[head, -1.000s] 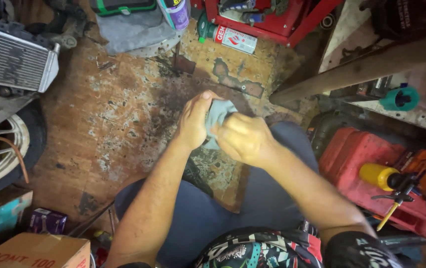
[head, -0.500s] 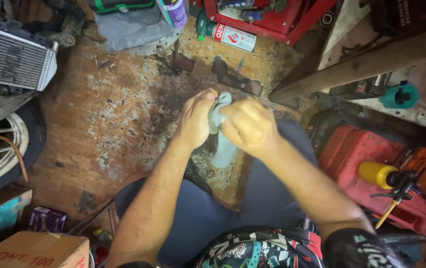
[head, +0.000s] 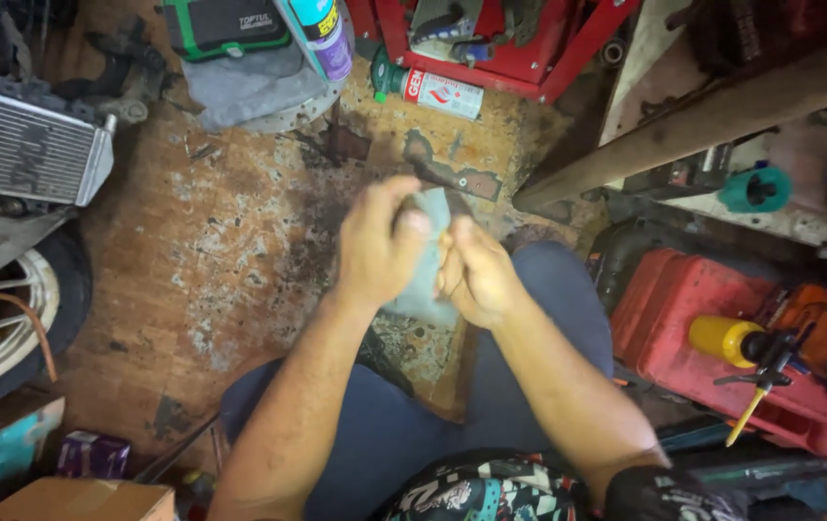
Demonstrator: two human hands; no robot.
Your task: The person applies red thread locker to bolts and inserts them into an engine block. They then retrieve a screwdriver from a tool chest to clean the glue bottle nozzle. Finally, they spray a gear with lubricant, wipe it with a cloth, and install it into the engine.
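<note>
Both hands, left hand (head: 379, 241) and right hand (head: 476, 275), pinch a soft, light grey-green cloth (head: 428, 280) at twelve o'clock; likely limp, best gripped at its edges.

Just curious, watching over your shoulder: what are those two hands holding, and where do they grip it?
A pale grey-green cloth. The left hand grips its upper part; the right hand pinches its right edge.
</note>
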